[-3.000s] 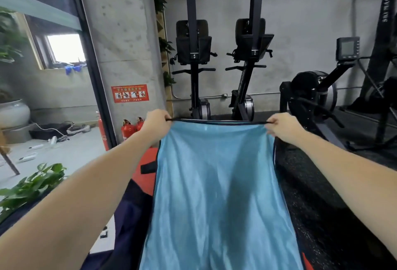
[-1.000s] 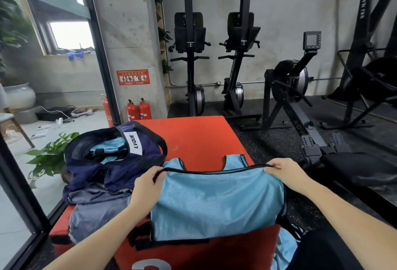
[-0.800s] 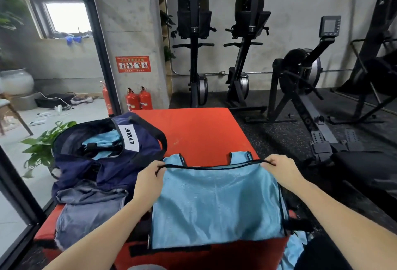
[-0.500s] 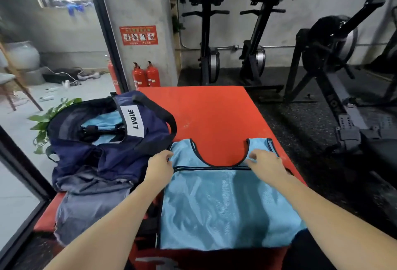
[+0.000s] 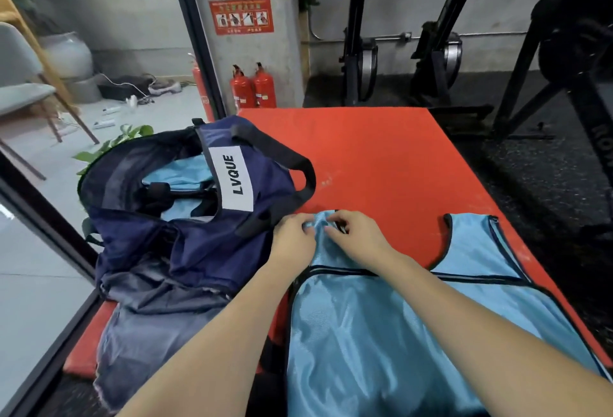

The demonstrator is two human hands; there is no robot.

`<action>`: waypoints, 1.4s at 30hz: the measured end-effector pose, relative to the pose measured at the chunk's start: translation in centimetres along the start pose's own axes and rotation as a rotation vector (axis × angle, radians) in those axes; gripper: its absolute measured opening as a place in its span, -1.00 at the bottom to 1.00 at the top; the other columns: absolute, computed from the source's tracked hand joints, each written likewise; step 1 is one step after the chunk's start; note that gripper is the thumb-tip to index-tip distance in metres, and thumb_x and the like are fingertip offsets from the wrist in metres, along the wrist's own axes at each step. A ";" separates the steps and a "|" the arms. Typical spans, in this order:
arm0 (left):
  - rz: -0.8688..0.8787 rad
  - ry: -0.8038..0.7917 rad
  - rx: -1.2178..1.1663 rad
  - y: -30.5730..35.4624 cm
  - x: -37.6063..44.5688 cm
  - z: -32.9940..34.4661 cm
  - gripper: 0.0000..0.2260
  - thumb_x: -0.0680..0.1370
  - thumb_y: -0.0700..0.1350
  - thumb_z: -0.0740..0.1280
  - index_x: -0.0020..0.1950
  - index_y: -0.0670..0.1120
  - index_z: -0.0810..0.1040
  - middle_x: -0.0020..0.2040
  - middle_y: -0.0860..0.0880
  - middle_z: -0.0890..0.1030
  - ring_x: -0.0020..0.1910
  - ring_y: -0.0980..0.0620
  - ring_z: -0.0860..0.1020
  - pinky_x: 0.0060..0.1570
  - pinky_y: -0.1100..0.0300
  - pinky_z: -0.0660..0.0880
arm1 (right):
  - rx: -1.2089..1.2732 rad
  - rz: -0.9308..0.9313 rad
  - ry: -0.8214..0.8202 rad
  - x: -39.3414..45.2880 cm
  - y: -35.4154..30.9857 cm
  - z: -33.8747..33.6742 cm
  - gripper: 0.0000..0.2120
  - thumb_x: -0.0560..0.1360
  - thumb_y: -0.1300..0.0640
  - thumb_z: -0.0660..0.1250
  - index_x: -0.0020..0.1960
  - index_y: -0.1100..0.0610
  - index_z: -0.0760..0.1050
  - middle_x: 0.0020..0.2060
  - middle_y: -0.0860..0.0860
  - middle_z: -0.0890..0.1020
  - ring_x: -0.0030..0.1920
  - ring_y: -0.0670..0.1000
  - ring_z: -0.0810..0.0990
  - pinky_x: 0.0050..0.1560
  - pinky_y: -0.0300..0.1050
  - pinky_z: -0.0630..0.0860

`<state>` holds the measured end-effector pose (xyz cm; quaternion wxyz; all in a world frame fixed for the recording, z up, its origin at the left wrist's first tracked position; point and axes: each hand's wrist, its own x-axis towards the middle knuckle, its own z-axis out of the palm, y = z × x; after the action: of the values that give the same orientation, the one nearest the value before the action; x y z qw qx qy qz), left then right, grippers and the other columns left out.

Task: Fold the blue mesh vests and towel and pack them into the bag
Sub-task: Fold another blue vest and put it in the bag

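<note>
Vest (image 5: 381, 327) lies flat on the red box (image 5: 381, 158), beside the bag (image 5: 199, 217). Both hands, left (image 5: 293, 239) and right (image 5: 356, 234), pinch its left strap with curled fingers.

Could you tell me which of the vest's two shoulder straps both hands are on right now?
The strap nearest the navy bag: left hand and right hand pinch it, while the other strap lies flat, untouched.

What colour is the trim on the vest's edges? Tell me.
Black, piped along the light blue vest; the head view shows it clearly, under both hands.

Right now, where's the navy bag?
In the head view, the navy fabric LVQUE bag sits open on the left of the red mat, just left of both hands.
</note>
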<state>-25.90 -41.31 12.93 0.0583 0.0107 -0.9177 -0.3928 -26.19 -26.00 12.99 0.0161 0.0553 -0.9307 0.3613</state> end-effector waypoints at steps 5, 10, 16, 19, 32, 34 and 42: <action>-0.017 0.026 -0.035 -0.2 0.7 0.0 -0.74 0.59 -0.22 0.27 0.22 -0.07 0.64 0.18 0.01 0.65 0.18 0.06 0.56 0.06 0.37 0.32 | 0.097 0.054 -0.007 1.4 0.5 0.2 -0.73 0.52 -0.03 0.36 0.21 -0.02 0.60 0.01 -0.03 0.67 0.02 0.01 0.61 0.04 -0.09 0.50; -0.100 0.058 -0.231 0.8 0.7 0.0 -0.83 0.57 -0.16 0.35 0.07 0.00 0.71 -0.02 0.10 0.70 0.02 0.09 0.62 0.01 0.26 0.49 | 0.365 0.076 0.018 1.1 0.3 -0.7 -0.90 0.52 0.13 0.40 -0.01 -0.03 0.66 -0.16 -0.16 0.67 -0.15 -0.19 0.60 -0.04 -0.22 0.49; -0.125 0.188 -0.568 2.5 0.3 -1.1 -0.84 0.58 -0.18 0.35 0.03 0.02 0.70 -0.05 0.16 0.71 -0.01 0.17 0.64 0.08 0.20 0.57 | 0.590 0.082 0.208 0.3 0.2 -2.4 -0.81 0.52 0.22 0.37 -0.09 -0.03 0.69 -0.14 -0.15 0.71 -0.16 -0.21 0.61 -0.05 -0.22 0.51; -0.119 0.202 -0.652 2.9 0.4 -1.9 -0.82 0.60 -0.18 0.33 0.11 0.01 0.69 -0.05 0.11 0.72 -0.05 0.14 0.65 0.04 0.20 0.57 | 0.627 0.086 0.245 0.1 0.1 -3.0 -0.78 0.52 0.25 0.36 -0.09 -0.04 0.70 -0.14 -0.15 0.72 -0.20 -0.15 0.61 -0.10 -0.13 0.57; 0.090 -0.028 0.394 -0.5 -0.1 -0.2 -0.69 0.62 -0.17 0.21 0.35 -0.07 0.50 0.45 -0.10 0.27 0.39 -0.17 0.27 0.41 0.10 0.21 | -0.105 0.026 -0.068 -0.2 2.2 -2.4 -0.62 0.54 0.00 0.29 0.35 -0.06 0.49 0.28 -0.05 0.54 0.31 0.09 0.46 0.31 0.14 0.38; 0.097 -0.019 0.423 -0.1 -0.5 -0.3 -0.73 0.61 -0.17 0.18 0.28 -0.05 0.51 0.34 -0.07 0.34 0.32 -0.15 0.30 0.34 0.09 0.25 | -0.147 0.015 -0.035 -0.7 2.7 -3.0 -0.67 0.55 0.00 0.28 0.31 -0.05 0.51 0.24 -0.05 0.55 0.28 0.08 0.47 0.29 0.12 0.39; 0.304 0.114 0.426 3.2 -2.1 2.6 -0.78 0.58 -0.15 0.28 0.20 -0.05 0.60 0.23 -0.05 0.43 0.14 -0.12 0.43 0.13 -0.01 0.42 | -0.232 0.082 0.113 -3.9 7.4 -7.8 -0.74 0.56 0.00 0.32 0.23 -0.04 0.55 0.16 -0.04 0.59 0.23 0.07 0.49 0.24 0.04 0.39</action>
<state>-24.06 -37.13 13.29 0.1648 -0.0933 -0.9660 -0.1763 -23.21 -14.94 13.52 0.0601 -0.0054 -0.9653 0.2542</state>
